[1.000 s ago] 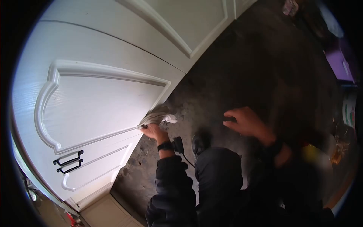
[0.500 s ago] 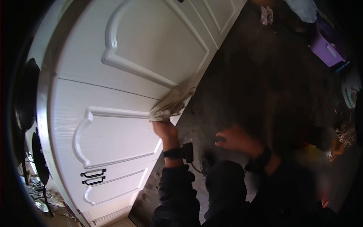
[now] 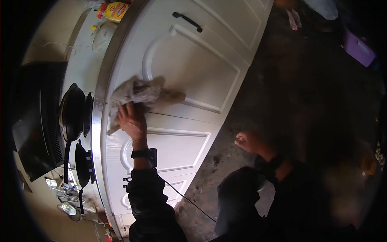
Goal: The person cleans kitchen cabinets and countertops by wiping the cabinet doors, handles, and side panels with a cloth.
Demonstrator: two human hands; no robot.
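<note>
My left hand (image 3: 133, 122) presses a crumpled greyish-white cloth (image 3: 139, 90) against the white cabinet doors (image 3: 193, 64), close to the metal-edged countertop (image 3: 98, 109). Its fingers are bent over the cloth, and part of the cloth hangs out past them across the moulded door panel. My right hand (image 3: 252, 143) hovers above the dark floor, apart from the cabinet. The fingers on that side are curled in, and nothing shows in them.
Black pans (image 3: 73, 115) stand on the countertop at the left, near a dark range hood (image 3: 40, 121). A yellow-labelled bottle (image 3: 113, 11) is at the top. Black handles (image 3: 187, 21) stick out from the doors. A purple bin (image 3: 359, 47) stands on the floor (image 3: 282, 92).
My left hand has moved the cloth from the doors' lower edge up towards the countertop edge. The view has shifted, showing more of the counter. My right hand's fingers have curled in.
</note>
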